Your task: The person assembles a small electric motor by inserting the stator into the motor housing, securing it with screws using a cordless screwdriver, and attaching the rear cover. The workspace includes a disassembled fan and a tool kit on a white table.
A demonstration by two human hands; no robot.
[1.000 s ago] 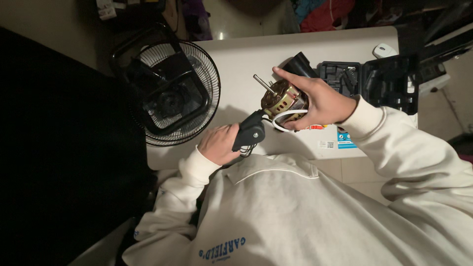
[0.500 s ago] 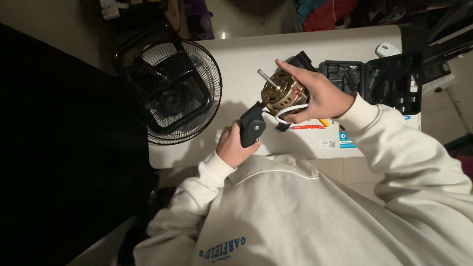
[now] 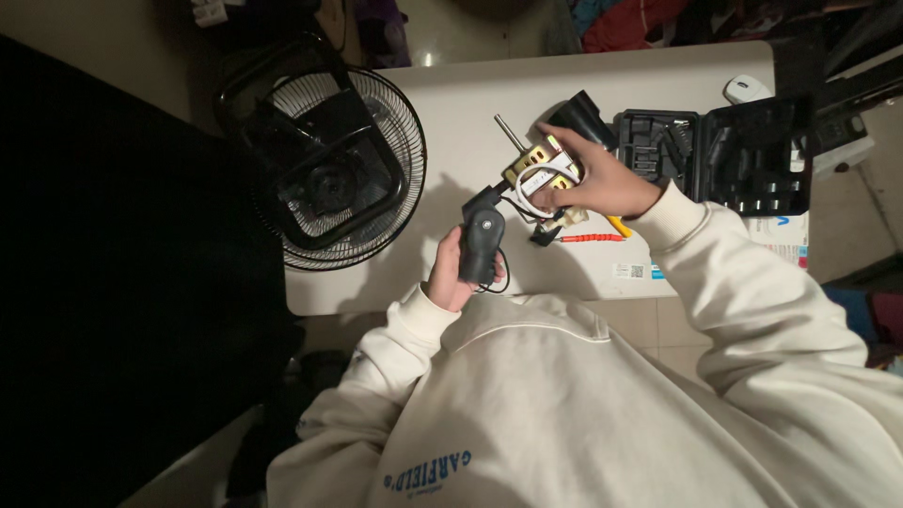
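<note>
White table [image 3: 451,113]: right hand [image 3: 602,179] half-hides fan motor [image 3: 538,169] (wiring unclear).

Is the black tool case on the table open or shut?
Open: the black tool case lies spread flat on the white table, both moulded halves facing up, right of the right hand.

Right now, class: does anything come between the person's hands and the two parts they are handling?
Nothing visible does. The left hand grips the black motor housing directly, and the right hand rests straight on the fan motor, white wires looping under its fingers.
</note>
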